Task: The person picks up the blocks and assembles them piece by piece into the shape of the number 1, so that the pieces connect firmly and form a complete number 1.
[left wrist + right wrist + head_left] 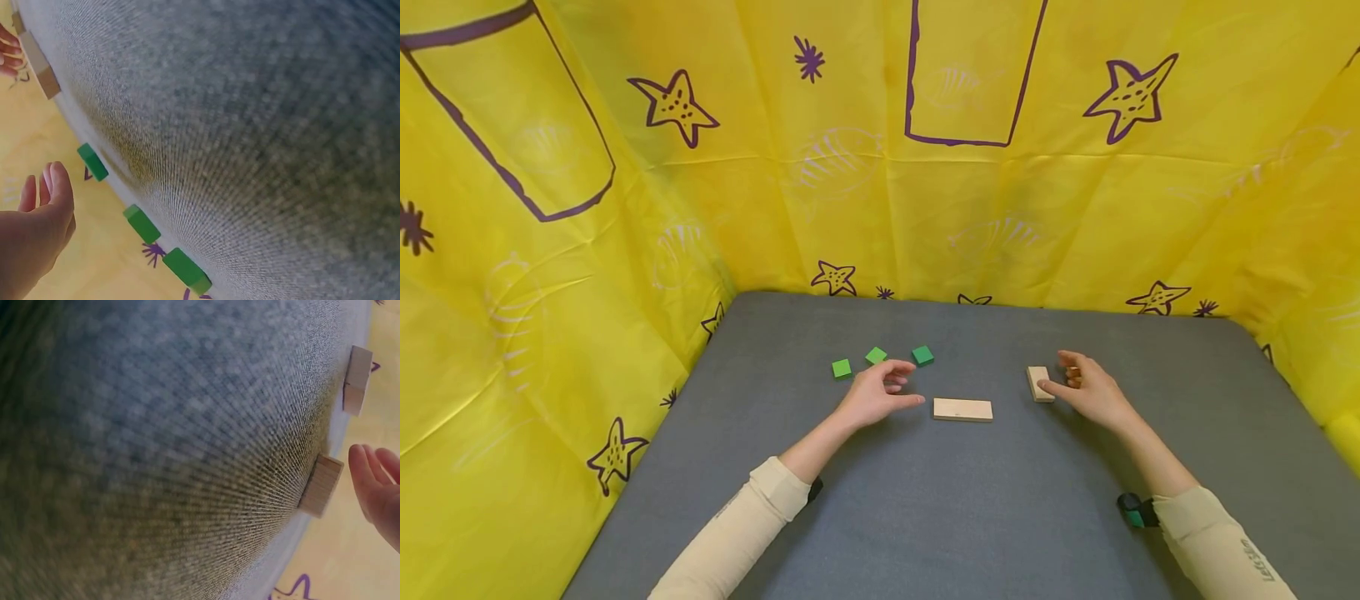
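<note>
My left hand (880, 396) hovers over the table with fingers loosely bent and nothing in its grasp. Just beyond it lie two light green blocks (842, 368) and one darker green block (922, 356). To its right, a long pale wooden block (962, 409) lies flat. My right hand (1090, 392) is held beside a smaller wooden block (1039, 383), its thumb overlapping that block in the head view. The right wrist view shows a gap between the hand (378, 494) and the nearer wooden block (321, 486). Neither hand holds anything.
A dark grey cloth-covered table (925, 517) spreads beneath both arms. Yellow curtains (865, 208) printed with starfish and fish close it off at the back and both sides. Each wrist wears a dark strap, the right one (1138, 510) partly green.
</note>
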A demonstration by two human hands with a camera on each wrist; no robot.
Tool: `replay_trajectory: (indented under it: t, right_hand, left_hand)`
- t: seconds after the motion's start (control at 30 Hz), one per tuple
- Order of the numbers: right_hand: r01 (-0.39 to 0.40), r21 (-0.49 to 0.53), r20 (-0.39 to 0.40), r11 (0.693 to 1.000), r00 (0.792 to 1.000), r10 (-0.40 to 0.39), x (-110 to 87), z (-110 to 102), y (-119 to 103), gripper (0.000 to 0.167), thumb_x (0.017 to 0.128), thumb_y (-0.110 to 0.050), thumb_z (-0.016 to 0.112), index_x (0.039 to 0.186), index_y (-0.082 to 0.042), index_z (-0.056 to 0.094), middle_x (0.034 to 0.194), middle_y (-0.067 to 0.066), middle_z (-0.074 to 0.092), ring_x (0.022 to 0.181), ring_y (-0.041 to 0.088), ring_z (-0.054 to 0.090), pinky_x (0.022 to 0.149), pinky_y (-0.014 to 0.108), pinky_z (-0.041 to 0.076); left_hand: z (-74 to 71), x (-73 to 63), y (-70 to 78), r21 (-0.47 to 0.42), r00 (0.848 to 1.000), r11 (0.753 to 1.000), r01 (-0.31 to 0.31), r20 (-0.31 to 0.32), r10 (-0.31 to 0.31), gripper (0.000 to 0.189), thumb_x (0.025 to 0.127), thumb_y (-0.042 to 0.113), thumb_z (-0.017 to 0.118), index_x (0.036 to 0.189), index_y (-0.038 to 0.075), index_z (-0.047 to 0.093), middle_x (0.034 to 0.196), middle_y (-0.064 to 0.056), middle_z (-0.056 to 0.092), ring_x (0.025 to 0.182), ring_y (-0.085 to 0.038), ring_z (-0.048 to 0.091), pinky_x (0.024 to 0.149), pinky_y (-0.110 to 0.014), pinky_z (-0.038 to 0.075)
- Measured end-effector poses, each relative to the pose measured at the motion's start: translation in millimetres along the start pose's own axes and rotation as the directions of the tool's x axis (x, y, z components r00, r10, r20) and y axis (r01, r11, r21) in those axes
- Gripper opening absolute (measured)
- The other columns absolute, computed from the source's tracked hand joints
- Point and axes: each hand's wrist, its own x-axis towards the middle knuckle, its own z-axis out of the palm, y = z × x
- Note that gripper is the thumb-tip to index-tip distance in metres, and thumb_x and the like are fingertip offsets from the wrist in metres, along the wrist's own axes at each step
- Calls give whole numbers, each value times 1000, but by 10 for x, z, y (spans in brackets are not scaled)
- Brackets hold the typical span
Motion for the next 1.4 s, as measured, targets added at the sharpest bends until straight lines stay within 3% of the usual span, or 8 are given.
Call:
replay_trajectory:
  t: [0.83,1.03,1.4]
  right_hand:
    - [78,-75,87,994,994,-72,54,30,50,74,85,-28,76,133,17,42,121,34,53,105,45,55,89,57,45]
    - [93,-75,92,993,992,-86,69,53,49,70,85,-27,77,131,16,46,120,32,55,104,43,56,89,56,46]
    - [107,-85,111,991,989,-98,91,66,34,69,86,-25,76,130,17,45,118,33,56,103,44,56,89,57,46]
  left_hand:
    - [181,101,-14,156,985,985,-71,164,45,48,79,18,82,120,2,64,113,-8,66,96,-16,61,83,-22,50]
    - [209,120,-1,170,982,984,-58,185,25,47,79,18,82,120,3,65,110,-6,65,94,-14,60,82,-22,50]
    - [253,164,-67,194,977,976,-96,204,56,44,79,17,82,117,2,66,106,-5,66,92,-14,61,79,-20,49]
